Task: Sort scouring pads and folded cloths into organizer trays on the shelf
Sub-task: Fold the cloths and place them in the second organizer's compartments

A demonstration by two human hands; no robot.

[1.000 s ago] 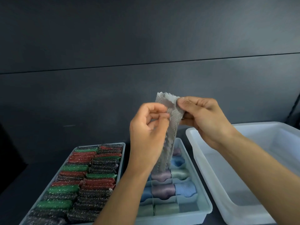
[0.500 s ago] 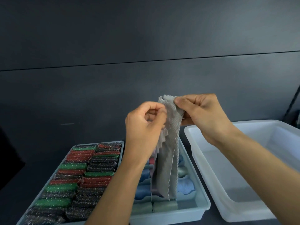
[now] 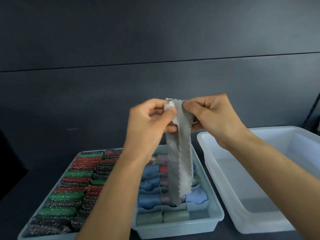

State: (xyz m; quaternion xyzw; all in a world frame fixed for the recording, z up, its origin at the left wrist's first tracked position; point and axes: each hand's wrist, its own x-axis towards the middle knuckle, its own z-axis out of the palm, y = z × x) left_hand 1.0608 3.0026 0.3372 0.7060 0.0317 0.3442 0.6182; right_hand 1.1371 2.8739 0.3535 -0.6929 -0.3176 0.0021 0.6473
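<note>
A dark shelf (image 3: pixel 17 196) carries three containers side by side along its front edge. The biggest, a white plastic bin (image 3: pixel 256 184), sits toward the right edge, just beside the middle tray. At the left stands a pale tray (image 3: pixel 52 237) packed with rows of glittery scouring pads (image 3: pixel 72 187) in green, red and dark tones. Between them is a pale blue divided tray (image 3: pixel 173 229), its compartments holding rolled and folded cloths (image 3: pixel 149 200) – blue, mauve, red and grey-green – with the front right compartment showing only its bare floor. Above this middle tray hangs a grey textured cloth (image 3: pixel 180 161) with scalloped edges, folded into a long narrow strip, its lower end dangling just over the dividers. The left hand (image 3: pixel 147 122) pinches the strip's bunched top corner between thumb and fingers, and the right hand (image 3: pixel 213 115) grips the same top end from the other side – both raised well above the shelf.
</note>
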